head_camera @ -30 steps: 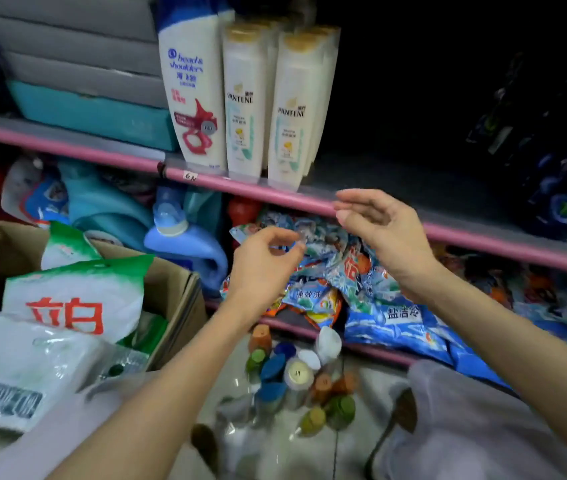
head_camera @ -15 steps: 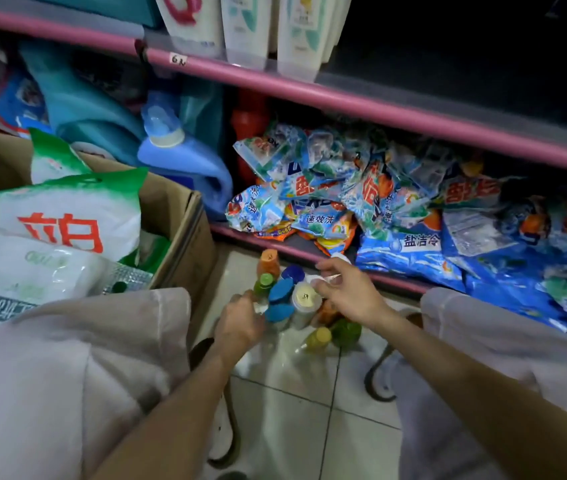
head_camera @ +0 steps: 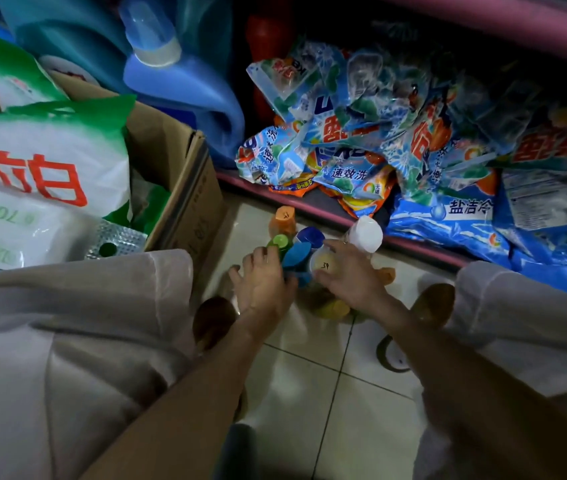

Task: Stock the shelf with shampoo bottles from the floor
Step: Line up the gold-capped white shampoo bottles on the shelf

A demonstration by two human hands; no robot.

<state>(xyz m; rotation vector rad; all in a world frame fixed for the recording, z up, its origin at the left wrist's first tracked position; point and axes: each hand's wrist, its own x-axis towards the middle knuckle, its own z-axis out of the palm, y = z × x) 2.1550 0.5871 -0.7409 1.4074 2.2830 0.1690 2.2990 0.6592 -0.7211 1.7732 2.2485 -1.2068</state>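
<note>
On the tiled floor (head_camera: 361, 403), just below the pink shelf edge (head_camera: 413, 242), the shampoo bottles (head_camera: 297, 252) stand clustered between both hands. The left hand (head_camera: 263, 284) curls its fingers around the green- and blue-capped ones. The right hand (head_camera: 348, 271) grips a cream-capped bottle (head_camera: 323, 265). Left of the left hand sits a cardboard box (head_camera: 185, 188).

You had glossy ceramic-looking floor tiles (head_camera: 361, 403) under you. The detergent bags (head_camera: 361, 147) at 12 o'clock were shiny, crinkled plastic film. The cardboard box (head_camera: 185, 188) at 10 o'clock looked matt and papery. The bottle caps (head_camera: 297, 252) were smooth plastic (one cream cap (head_camera: 325, 265) carried handwritten digits).
</note>
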